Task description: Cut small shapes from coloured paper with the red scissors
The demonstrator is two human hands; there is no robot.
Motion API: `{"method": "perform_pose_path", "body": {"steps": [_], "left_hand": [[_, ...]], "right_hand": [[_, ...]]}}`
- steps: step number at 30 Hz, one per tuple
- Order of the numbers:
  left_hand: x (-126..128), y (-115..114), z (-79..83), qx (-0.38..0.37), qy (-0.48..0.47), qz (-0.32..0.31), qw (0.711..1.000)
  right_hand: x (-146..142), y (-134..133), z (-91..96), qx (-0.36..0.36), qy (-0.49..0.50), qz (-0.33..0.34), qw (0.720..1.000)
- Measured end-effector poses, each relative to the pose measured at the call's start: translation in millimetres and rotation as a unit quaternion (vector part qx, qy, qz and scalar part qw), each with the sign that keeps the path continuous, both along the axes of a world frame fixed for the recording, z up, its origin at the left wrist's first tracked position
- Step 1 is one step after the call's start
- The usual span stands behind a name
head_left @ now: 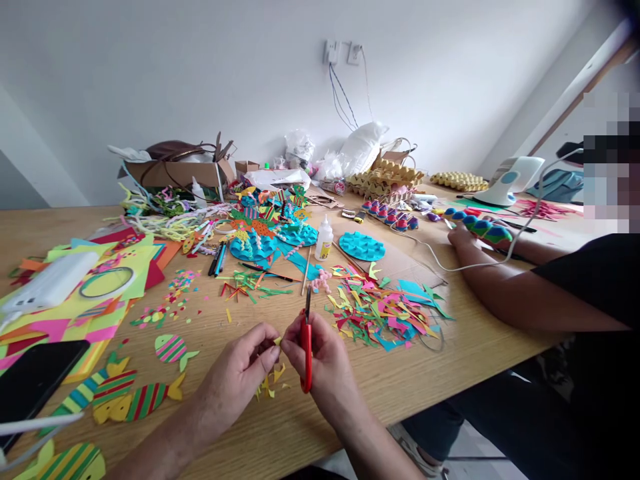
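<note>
Red-handled scissors (pixel 307 357) are held in my right hand (pixel 323 357), with the dark blades pointing up and away from me. My left hand (pixel 250 363) pinches a small yellow paper piece (pixel 277 341), and the fingertips of both hands nearly meet around it. Yellow paper scraps (pixel 273 381) lie on the table just below my hands. To the left are striped paper fish (pixel 171 348), one pink and green, others red, green and yellow. A heap of coloured paper offcuts (pixel 380 310) spreads to the right of the scissors.
A glue bottle (pixel 325 240) stands near a blue scalloped disc (pixel 361 246). Coloured paper sheets (pixel 113 310), a white power bank (pixel 53 281) and a black phone (pixel 43 380) lie left. At right, a co-worker's arm (pixel 493 290) rests by painted egg-carton strips (pixel 480 225); a white cable (pixel 460 269) crosses there.
</note>
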State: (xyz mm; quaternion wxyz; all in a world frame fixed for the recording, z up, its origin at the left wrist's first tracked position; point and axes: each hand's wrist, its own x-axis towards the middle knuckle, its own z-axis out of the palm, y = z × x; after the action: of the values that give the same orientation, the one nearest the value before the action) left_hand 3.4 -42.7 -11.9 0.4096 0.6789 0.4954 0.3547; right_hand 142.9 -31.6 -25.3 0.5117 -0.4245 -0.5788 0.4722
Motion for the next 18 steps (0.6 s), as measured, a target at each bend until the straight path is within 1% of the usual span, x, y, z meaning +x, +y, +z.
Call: {"method": "perform_pose_path", "body": {"steps": [2, 5, 10, 14, 16, 18], "left_hand": [[-1, 0, 0.8, 0.003, 0.000, 0.011, 1.000], [-3, -1, 4.0, 0.006, 0.027, 0.021, 0.999], [-6, -2, 9.7, 0.020, 0.098, -0.004, 0.995], [-8, -2, 9.7, 0.009, 0.119, -0.015, 0.993], [-8, -2, 9.7, -0.001, 0.117, -0.020, 0.993], [-7, -4, 10.1, -0.007, 0.105, -0.014, 0.994]], "right_hand": [[-1, -1, -0.6, -0.007, 0.028, 0.005, 1.000], [0, -3, -0.2, -0.008, 0.030, 0.012, 0.999], [6, -2, 6.5, 0.003, -0.022, 0.035, 0.999], [7, 0, 10.1, 0.010, -0.077, 0.048, 0.996], [6, 0, 9.5, 0.010, -0.079, 0.048, 0.996], [4, 0, 7.3, 0.011, -0.058, 0.041, 0.997]]}}
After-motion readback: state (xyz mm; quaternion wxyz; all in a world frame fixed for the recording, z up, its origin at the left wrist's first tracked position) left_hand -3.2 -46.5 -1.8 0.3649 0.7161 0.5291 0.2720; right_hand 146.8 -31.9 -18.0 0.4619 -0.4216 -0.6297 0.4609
